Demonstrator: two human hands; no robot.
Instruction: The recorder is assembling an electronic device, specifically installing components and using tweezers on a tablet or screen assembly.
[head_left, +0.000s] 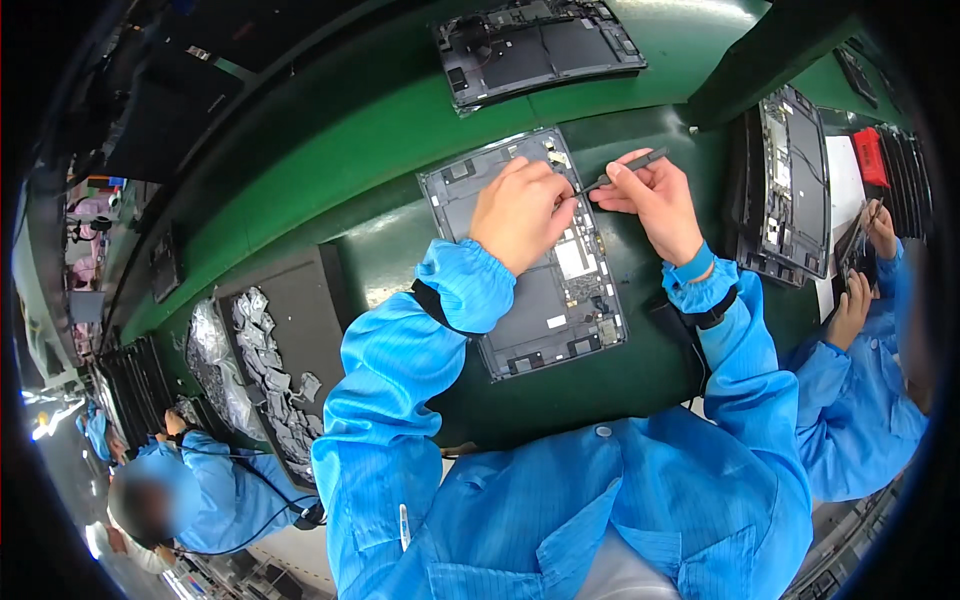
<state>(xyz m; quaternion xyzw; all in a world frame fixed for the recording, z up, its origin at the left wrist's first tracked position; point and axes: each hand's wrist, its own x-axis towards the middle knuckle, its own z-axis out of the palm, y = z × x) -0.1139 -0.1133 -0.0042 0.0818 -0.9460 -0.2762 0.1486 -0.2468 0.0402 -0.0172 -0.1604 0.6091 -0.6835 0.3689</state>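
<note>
An opened laptop base [515, 335], dark grey with its circuit board bare, lies in front of me on the green bench. My left hand [520, 212] is over its upper part, fingers bent and pressed together near the board's right edge. Whatever those fingertips pinch, if anything, is hidden. My right hand [652, 200] is closed on a thin dark hand tool [648, 160], either tweezers or a pry stick; I cannot tell which. The tool's tip points left and meets the laptop's right edge beside my left fingertips.
A stack of opened laptop bases [795, 190] stands at right, another opened base [540, 55] at the far side. A black tray [335, 285] with small wrapped parts is at left. Co-workers in blue sit at left [225, 495] and right [860, 420]. A red box [870, 157] lies far right.
</note>
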